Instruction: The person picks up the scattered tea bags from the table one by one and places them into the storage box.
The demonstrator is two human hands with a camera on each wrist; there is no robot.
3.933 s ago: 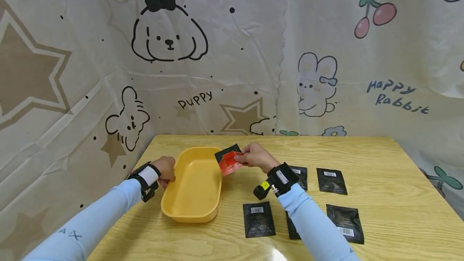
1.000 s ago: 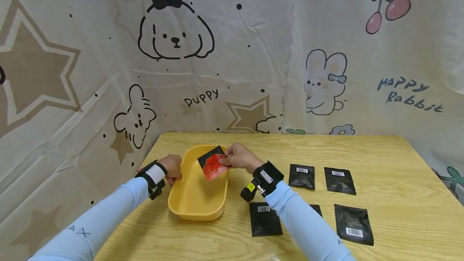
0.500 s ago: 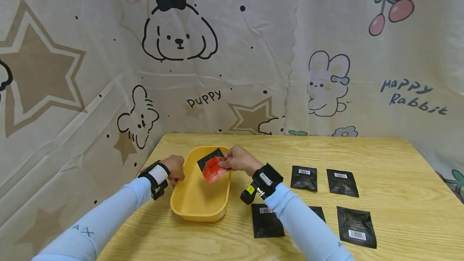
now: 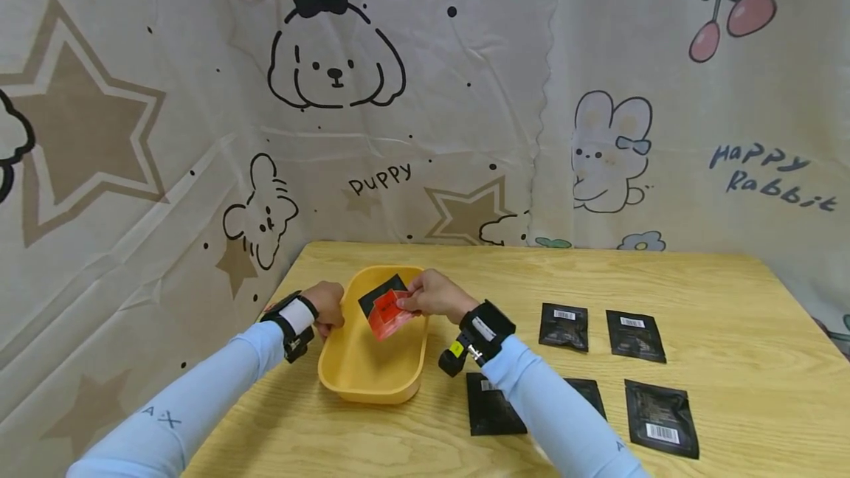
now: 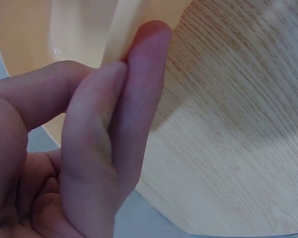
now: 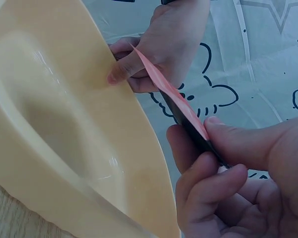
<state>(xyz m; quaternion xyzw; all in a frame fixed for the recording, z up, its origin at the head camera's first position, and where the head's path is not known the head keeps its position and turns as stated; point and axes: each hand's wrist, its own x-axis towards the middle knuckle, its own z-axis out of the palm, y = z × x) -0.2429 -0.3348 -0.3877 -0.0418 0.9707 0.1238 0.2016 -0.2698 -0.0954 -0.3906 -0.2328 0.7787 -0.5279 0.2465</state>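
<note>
My left hand point(image 4: 327, 306) pinches the left rim of a yellow plastic tub point(image 4: 372, 371). In the left wrist view, thumb and fingers close on the rim wall point(image 5: 123, 32). Above the tub, my right hand point(image 4: 438, 293) holds a flat sachet point(image 4: 387, 308), black at its upper part and red to pinkish lower down. The right wrist view shows the sachet point(image 6: 181, 101) nearly edge-on, its red face towards the thumb and its black face against the fingers point(image 6: 203, 183). It is apart from the tub's floor.
Several black sachets with white barcode labels lie on the wooden table point(image 4: 505, 271), among them one at the back point(image 4: 564, 327) and one at the front right point(image 4: 662, 419). My right forearm point(image 4: 558, 404) partly covers two. A printed cloth point(image 4: 412, 57) hangs behind.
Since the earliest frame, my right hand has carried the sachet left, from the tub's right rim to over its inside. Lately it tips slightly lower. My left hand keeps its grip.
</note>
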